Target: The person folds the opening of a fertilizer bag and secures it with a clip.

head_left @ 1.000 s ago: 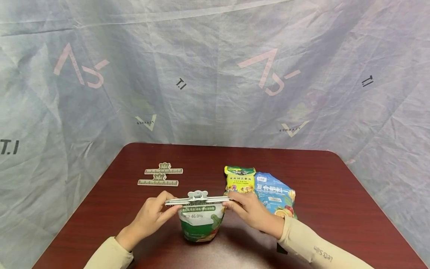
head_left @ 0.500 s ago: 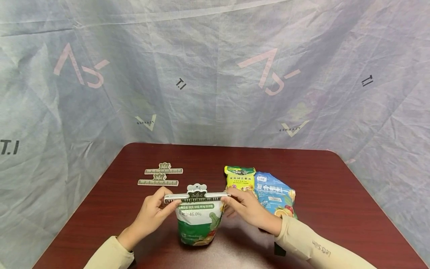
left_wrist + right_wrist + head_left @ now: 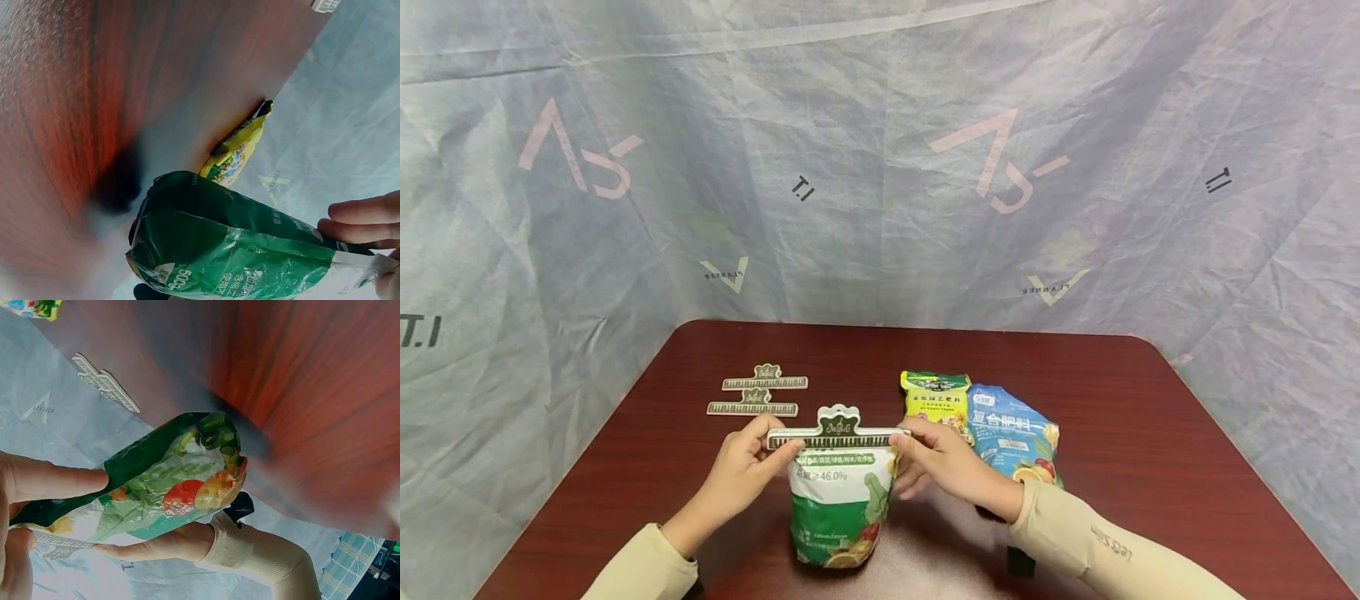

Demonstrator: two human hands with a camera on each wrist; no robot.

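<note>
In the head view a green-and-white fertilizer bag hangs upright over the near part of the table, a long bag clip across its top. My left hand pinches the left end of the clip and bag top between thumb and fingers. At the right end, my right hand does the same. The left wrist view gives one side of the bag, marked 500g. Vegetables are printed on the bag in the right wrist view, where the left hand touches the clip.
Two similar clips, a rear one and a front one, lie at the table's left. A yellow-green packet and a blue fertilizer bag lie behind my right hand. Fabric hangs behind the reddish-brown table.
Both hands have tilted the clipped bag, so the clip's patterned front now faces me. The bag's bottom has come down and nearer. The other clips and packets lie where they were.
</note>
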